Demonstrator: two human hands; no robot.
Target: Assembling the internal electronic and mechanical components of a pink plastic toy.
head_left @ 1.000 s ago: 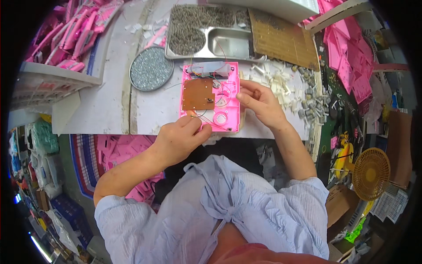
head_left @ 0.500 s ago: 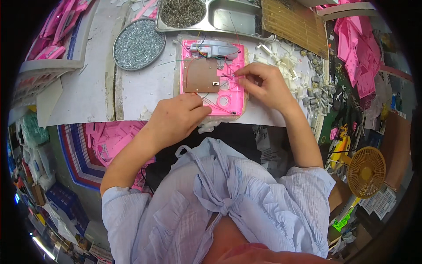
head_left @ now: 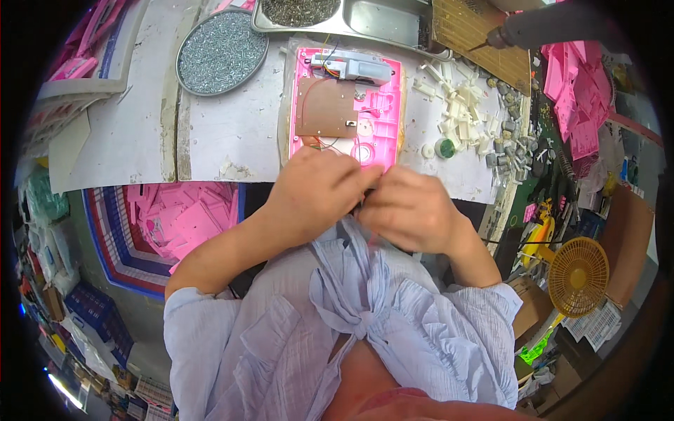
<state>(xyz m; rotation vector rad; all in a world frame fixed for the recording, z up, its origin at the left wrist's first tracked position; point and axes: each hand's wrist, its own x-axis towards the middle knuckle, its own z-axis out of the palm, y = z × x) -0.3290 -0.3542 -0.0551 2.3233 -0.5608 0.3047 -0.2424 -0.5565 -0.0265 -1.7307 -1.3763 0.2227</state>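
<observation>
A pink plastic casing [head_left: 394, 105] lies open on the worktable, with a flat brown board [head_left: 326, 105] and a grey plastic block [head_left: 365, 71] inside it. Thin red and dark wires run over the board and the casing's near part. My left hand [head_left: 316, 186] is over the casing's near edge, fingers bent and pinched together. Against its fingertips, just off that edge, my right hand [head_left: 411, 210] is also closed, slightly blurred. Whatever the two hands pinch between them is hidden by the fingers.
A round dish of screws [head_left: 221, 52] and a metal tray [head_left: 390, 22] stand beyond. White plastic pieces [head_left: 460, 109] and small grey motors [head_left: 502, 144] lie to the right. A power screwdriver [head_left: 530, 29] hangs upper right. Below the table's left is a basket [head_left: 116, 238] of pink parts.
My right hand has left the casing's right side and come toward me to meet the left at the near edge. My left hand has shifted right. The screwdriver has come into view.
</observation>
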